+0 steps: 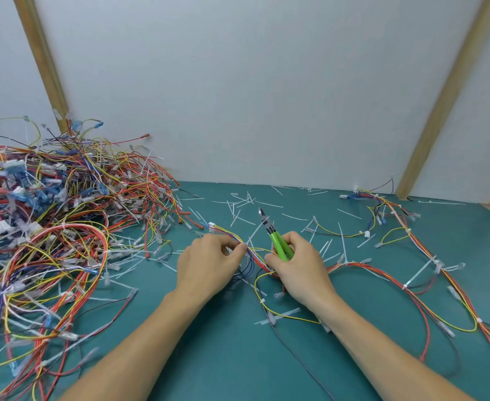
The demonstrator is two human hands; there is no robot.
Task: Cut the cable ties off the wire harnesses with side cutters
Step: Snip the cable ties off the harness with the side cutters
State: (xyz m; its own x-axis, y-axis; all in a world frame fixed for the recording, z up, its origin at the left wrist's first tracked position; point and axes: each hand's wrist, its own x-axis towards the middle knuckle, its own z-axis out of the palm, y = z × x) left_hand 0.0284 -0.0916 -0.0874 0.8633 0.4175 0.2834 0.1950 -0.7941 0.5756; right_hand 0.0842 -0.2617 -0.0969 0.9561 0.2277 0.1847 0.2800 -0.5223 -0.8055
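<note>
A workshop bench for hand assembly or rework: a teal mat covers the surface, a big heap of wire harnesses lies left of the fingers, snipped cable ties litter the mat beyond them, and plain white panels with wooden battens enclose it.
</note>
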